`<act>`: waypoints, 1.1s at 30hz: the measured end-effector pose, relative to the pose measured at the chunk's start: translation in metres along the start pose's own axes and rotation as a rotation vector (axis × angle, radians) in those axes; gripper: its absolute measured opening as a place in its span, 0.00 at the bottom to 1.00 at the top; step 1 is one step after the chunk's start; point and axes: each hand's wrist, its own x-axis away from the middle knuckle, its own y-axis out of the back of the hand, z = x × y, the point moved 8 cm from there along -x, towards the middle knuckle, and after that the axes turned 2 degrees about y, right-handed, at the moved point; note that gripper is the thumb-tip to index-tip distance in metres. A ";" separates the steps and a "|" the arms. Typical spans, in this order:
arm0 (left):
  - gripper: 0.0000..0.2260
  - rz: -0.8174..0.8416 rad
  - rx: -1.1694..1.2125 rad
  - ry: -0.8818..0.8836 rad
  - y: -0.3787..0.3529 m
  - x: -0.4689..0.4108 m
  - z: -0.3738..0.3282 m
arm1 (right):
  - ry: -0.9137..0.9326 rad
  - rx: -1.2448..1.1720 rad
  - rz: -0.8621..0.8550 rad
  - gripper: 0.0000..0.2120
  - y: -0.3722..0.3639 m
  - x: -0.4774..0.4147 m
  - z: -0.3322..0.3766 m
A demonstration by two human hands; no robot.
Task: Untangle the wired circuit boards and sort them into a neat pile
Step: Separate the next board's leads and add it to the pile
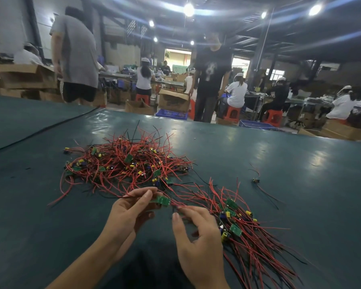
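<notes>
A small green rectangular circuit board [162, 200] is pinched between thumb and fingers of the left hand [129, 211] at lower centre of the frame, above the dark green table mat [40, 226]. A thin red wire [176, 204] trailing from it is nipped by the curled right hand [196, 236]. A tangled heap of red-wired green boards [129, 163] is seen at centre, and an aligned pile of wired boards [248, 236] at lower right
</notes>
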 end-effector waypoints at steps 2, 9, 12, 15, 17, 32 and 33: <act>0.09 -0.017 0.015 -0.023 0.002 0.000 -0.001 | 0.023 0.087 -0.130 0.13 0.012 0.000 0.001; 0.10 -0.037 0.025 -0.053 0.007 -0.001 -0.003 | 0.304 0.242 -0.277 0.11 0.019 0.008 0.031; 0.09 0.027 0.019 0.005 0.000 0.001 0.002 | 0.107 0.017 -0.020 0.19 -0.002 0.004 0.017; 0.08 0.139 0.030 0.078 -0.011 0.005 0.008 | -0.174 -0.268 0.110 0.25 -0.016 0.006 -0.005; 0.09 0.204 0.015 0.112 -0.017 0.009 0.011 | -0.258 -0.376 0.110 0.23 -0.016 0.005 -0.011; 0.20 0.281 -0.297 0.227 -0.023 0.013 0.033 | -0.324 -0.626 0.137 0.11 -0.023 0.003 -0.009; 0.21 0.302 -0.342 0.248 -0.023 0.014 0.037 | -0.322 -0.640 0.150 0.10 -0.026 0.003 -0.008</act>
